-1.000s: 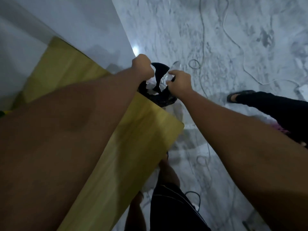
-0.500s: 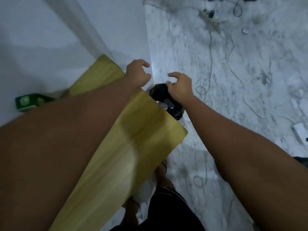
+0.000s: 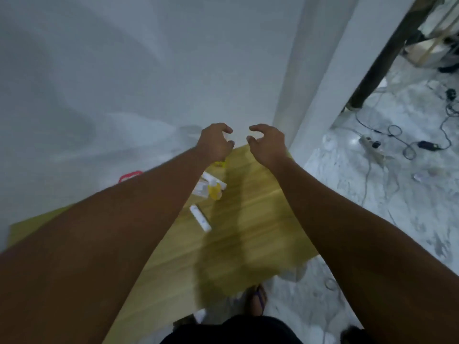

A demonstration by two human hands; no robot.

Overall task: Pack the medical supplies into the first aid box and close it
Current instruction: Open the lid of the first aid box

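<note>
Half a second ago both my hands hung over a black bag off the table's edge. That bag is out of sight now, and the view has swung up onto the table (image 3: 250, 227) and the white wall behind it. My left hand (image 3: 215, 143) and right hand (image 3: 268, 143) are raised side by side above the far edge. The fingers of both are loosely curled, the two hands are apart, and they hold nothing.

The supplies lie loose on the yellow wood, none of them in a container. A small yellow bottle (image 3: 215, 191) rests against flat white packs (image 3: 201, 188) just beside my left forearm. A white tube (image 3: 200, 218) lies alone a little nearer to me. A bit of something yellow (image 3: 221, 164) shows under my left wrist.

A red-rimmed thing (image 3: 130, 176) sits beyond my left forearm, toward the table's far left. It is too blurred to tell whether it is the first aid box.

The tube carries a small bluish mark that I cannot read.

To the right, cables (image 3: 397, 135) trail over the marble floor (image 3: 409, 207).
</note>
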